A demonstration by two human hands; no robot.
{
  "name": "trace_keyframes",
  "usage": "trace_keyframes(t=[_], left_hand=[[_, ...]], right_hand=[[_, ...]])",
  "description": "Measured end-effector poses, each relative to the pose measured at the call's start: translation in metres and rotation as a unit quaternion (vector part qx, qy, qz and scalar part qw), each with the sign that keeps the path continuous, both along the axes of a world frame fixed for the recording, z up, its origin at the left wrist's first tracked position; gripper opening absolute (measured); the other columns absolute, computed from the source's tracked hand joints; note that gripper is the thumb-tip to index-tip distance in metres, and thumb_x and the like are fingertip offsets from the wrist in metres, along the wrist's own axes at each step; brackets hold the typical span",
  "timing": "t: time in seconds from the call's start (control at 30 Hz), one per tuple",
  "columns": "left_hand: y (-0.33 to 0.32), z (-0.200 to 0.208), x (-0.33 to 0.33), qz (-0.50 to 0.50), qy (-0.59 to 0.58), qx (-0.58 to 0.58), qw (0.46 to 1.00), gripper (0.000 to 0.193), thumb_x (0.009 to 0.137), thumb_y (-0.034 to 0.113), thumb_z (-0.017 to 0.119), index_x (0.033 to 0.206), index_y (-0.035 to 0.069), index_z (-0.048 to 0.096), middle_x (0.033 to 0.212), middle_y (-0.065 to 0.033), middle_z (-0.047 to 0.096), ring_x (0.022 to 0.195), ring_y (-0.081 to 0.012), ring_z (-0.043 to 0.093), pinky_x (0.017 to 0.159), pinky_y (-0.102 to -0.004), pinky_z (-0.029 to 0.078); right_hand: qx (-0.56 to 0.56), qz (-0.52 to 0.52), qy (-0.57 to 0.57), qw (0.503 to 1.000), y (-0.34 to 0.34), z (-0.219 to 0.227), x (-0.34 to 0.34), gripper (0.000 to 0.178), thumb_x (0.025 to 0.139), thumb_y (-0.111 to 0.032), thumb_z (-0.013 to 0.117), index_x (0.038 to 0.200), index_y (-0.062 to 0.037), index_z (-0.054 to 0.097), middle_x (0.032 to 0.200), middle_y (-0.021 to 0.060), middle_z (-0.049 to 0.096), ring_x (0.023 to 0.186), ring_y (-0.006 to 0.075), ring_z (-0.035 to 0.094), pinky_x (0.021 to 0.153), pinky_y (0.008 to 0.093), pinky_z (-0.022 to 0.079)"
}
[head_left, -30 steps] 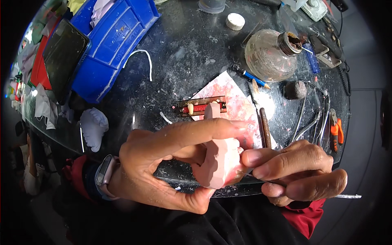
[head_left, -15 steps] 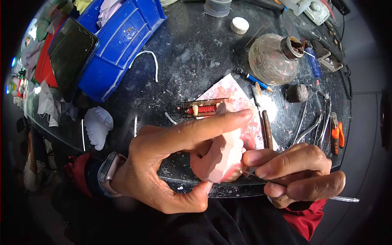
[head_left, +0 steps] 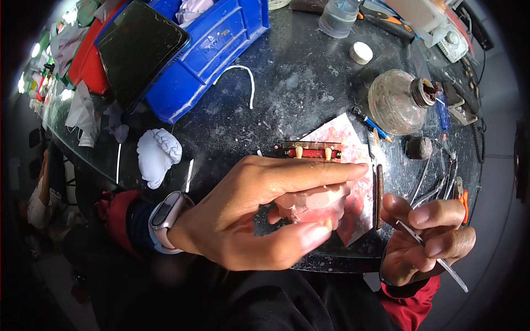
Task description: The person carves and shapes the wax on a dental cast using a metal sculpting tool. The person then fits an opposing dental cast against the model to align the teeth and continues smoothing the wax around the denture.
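Observation:
My left hand (head_left: 237, 207) is closed around a pink dental model (head_left: 317, 205), its index finger along the top and its thumb below. Part of the model is hidden behind the fingers. To the right, apart from the model, my right hand (head_left: 422, 240) grips a thin metal dental hand tool (head_left: 451, 273) that slants down to the right. Just beyond my left hand lies a red strip (head_left: 313, 154) bearing two pale teeth. Beneath it is a white sheet (head_left: 359, 212) smeared with pink. A brown-handled tool (head_left: 379, 196) and a knife-like blade (head_left: 376, 146) rest at the sheet's right edge.
A white dental model (head_left: 157, 157) sits left of my wrist. Behind it stand a blue bin (head_left: 207, 63) and a dark flat device (head_left: 143, 49). Towards the right are a glass bottle (head_left: 395, 102), a blue pencil (head_left: 372, 125), a dark lump (head_left: 420, 148), metal instruments (head_left: 433, 193) and orange-handled pliers (head_left: 462, 204).
My right hand has drawn the tool away from the model, to the right. The model has turned in my left hand. The whole view has shifted, so the table's things appear farther right.

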State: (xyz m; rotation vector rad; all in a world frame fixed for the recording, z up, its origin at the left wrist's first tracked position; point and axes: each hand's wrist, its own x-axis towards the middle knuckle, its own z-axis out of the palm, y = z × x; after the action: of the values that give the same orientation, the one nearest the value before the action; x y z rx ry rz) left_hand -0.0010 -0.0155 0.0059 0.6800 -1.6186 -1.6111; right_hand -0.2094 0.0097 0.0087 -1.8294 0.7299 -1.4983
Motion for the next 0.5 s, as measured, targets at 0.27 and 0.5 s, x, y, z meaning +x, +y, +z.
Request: trace_keyframes(t=[0.27, 0.5], left_hand=[[-0.003, -0.009, -0.004, 0.044, -0.029, -0.119, 0.992, 0.056, 0.069, 0.017, 0.069, 0.116, -0.006, 0.048, 0.08, -0.0104, 0.063, 0.069, -0.014, 0.061, 0.065, -0.0253, 0.048], [0.0, -0.003, -0.004, 0.042, -0.076, -0.081, 0.993, 0.07, 0.058, 0.014, 0.079, 0.118, -0.004, 0.047, 0.104, -0.0125, 0.06, 0.085, -0.0157, 0.061, 0.073, -0.0252, 0.048]], right_hand=[[0.015, 0.014, -0.004, 1.0, -0.004, 0.0, 0.003, 0.033, 0.086, -0.032, 0.047, 0.093, -0.0067, 0.028, 0.091, 0.0139, 0.047, 0.081, 0.0323, 0.063, 0.064, 0.0311, 0.058], [0.02, -0.052, 0.049, 0.997, -0.001, 0.002, -0.001, 0.03, 0.087, -0.03, 0.046, 0.091, -0.0061, 0.028, 0.093, 0.0141, 0.046, 0.082, 0.0327, 0.062, 0.063, 0.0292, 0.058]])
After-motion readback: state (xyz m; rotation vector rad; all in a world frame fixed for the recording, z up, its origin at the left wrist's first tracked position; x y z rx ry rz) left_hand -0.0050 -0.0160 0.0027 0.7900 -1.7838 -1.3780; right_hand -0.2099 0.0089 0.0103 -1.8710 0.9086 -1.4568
